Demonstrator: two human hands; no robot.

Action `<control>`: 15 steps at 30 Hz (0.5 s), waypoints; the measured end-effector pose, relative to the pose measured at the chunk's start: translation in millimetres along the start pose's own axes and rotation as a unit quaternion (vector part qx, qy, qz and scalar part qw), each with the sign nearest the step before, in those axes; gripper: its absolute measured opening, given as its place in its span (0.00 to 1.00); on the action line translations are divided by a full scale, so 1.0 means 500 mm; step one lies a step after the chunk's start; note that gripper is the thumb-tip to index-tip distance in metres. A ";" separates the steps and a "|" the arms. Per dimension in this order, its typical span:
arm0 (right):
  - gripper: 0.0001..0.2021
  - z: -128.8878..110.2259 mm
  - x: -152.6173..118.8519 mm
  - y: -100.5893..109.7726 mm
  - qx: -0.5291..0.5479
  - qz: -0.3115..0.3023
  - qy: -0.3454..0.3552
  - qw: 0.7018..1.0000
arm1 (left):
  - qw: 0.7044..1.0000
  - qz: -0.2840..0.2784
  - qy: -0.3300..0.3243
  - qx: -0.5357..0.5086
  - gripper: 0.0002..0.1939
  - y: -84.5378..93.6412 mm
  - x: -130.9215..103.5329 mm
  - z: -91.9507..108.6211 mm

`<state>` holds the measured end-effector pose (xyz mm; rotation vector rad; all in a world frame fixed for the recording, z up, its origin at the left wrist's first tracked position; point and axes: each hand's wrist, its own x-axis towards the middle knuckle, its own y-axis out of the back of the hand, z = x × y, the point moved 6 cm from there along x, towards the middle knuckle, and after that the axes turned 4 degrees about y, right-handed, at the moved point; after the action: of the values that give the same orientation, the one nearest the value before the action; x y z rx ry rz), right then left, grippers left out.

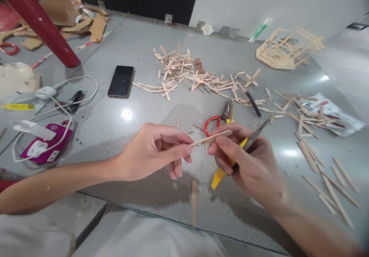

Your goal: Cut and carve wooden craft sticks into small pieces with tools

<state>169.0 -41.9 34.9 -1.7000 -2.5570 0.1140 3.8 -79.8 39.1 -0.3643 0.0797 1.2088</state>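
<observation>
Between both hands, above the grey table, is a wooden craft stick (211, 138), tilted up toward the right. My left hand (157, 149) pinches its left end between thumb and fingers. My right hand (250, 161) grips the right end with thumb and forefinger. Tucked in that same hand is a yellow-handled cutting knife (220, 177), its grey blade pointing up and right past the knuckles. Just beyond lie red-handled scissors (211, 124), partly hidden by the right fingers. Another craft stick (194, 203) rests near the table's front edge, below the hands.
Cut craft sticks (178, 67) are heaped across the middle. More sticks (331, 184) are scattered at right, near a plastic packet (343, 115). A stick frame (288, 51) stands far right. At left are a phone (121, 81), a purple power adapter (49, 143) with white cable and a red pole (43, 26).
</observation>
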 end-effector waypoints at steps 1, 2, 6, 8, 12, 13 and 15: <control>0.04 -0.003 -0.001 -0.001 0.002 -0.002 0.002 1.000 | 1.000 0.001 -0.004 -0.002 0.04 0.000 -0.001 0.002; 0.04 -0.005 -0.002 -0.002 0.004 -0.005 0.003 1.000 | 1.000 0.004 -0.008 -0.002 0.04 0.001 -0.002 0.003; 0.05 -0.009 -0.007 -0.005 0.014 -0.020 0.015 1.000 | 0.998 0.031 -0.035 0.032 0.06 0.005 -0.007 0.007; 0.07 -0.009 -0.009 -0.008 0.021 -0.030 0.022 0.999 | 0.993 0.052 -0.070 0.074 0.06 0.007 -0.011 0.013; 0.08 -0.010 -0.014 -0.012 0.032 -0.040 0.028 0.998 | 0.967 0.100 -0.155 0.173 0.03 0.009 -0.022 0.030; 0.07 -0.011 -0.014 -0.012 0.032 -0.041 0.029 0.998 | 0.959 0.109 -0.173 0.194 0.02 0.009 -0.025 0.034; 0.07 -0.013 -0.014 -0.014 0.025 -0.040 0.032 0.998 | 0.943 0.120 -0.205 0.232 0.03 0.006 -0.030 0.041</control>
<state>166.1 -51.0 41.8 -1.5544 -2.5488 0.1164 -7.1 -86.0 61.5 0.3212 0.0469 1.4397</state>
